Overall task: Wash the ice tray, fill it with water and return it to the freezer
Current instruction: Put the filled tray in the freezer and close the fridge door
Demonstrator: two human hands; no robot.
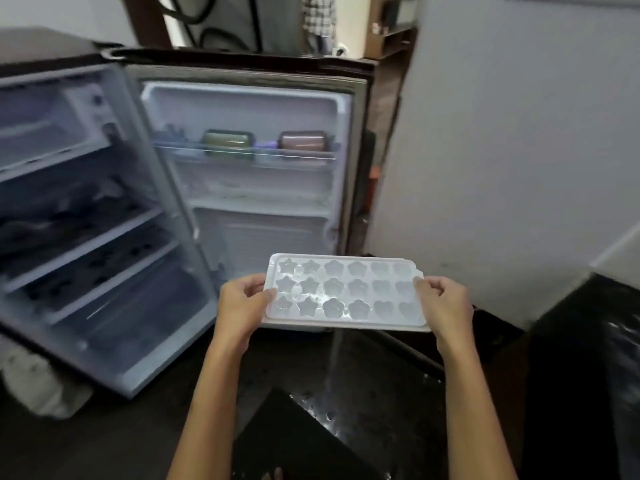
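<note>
Both hands hold the ice tray [343,294] by its short ends: the left hand [242,306] pinches the left rim with thumb on top, and the right hand [445,303] curls round the right end. Water [334,362] streams off the tray's near edge onto the dark floor [381,393], so it is tilted. It hangs in front of the open fridge [104,202], just short of the door shelves [242,154]. This looks like the return step; next the tray must be levelled and lifted to the freezer compartment [52,126] at upper left.
</note>
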